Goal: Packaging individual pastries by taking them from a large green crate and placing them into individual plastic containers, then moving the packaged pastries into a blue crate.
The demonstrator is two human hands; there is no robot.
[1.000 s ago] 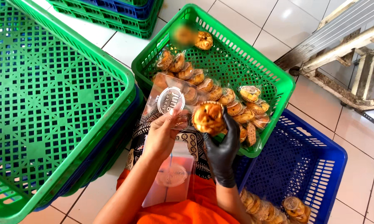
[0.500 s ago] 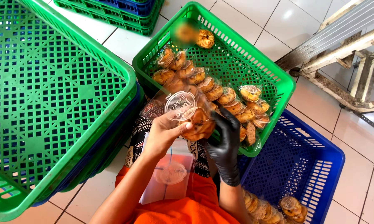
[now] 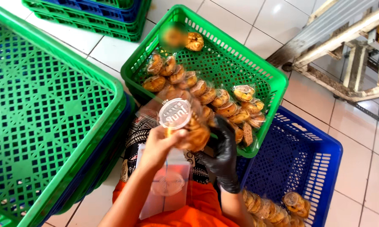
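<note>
Nearest the camera, on the lap, a stack of clear plastic bags (image 3: 166,191) is seen lying on patterned cloth. Just above it, two hands are counted: the bare left hand (image 3: 158,147) and the black-gloved right hand (image 3: 223,157). A clear bag with a round white label (image 3: 175,114) is pinched at its mouth by the left grip, closed on the film. One golden pastry (image 3: 196,136) is held by the right grip, clamped around it from below and the right; the pastry is seen at the bag's mouth, touching the film, between the two hands. How far in it sits cannot be told.

To the right, one blue crate (image 3: 311,168) is noted, with several bagged pastries in its near corner. Beyond the hands, one green crate (image 3: 223,54) is seen holding over a dozen bagged pastries in rows. To the left, a large green crate (image 3: 42,113) is stacked on blue ones. Farthest off, more stacked crates (image 3: 92,12) are seen on the white tiled floor (image 3: 248,21).
</note>
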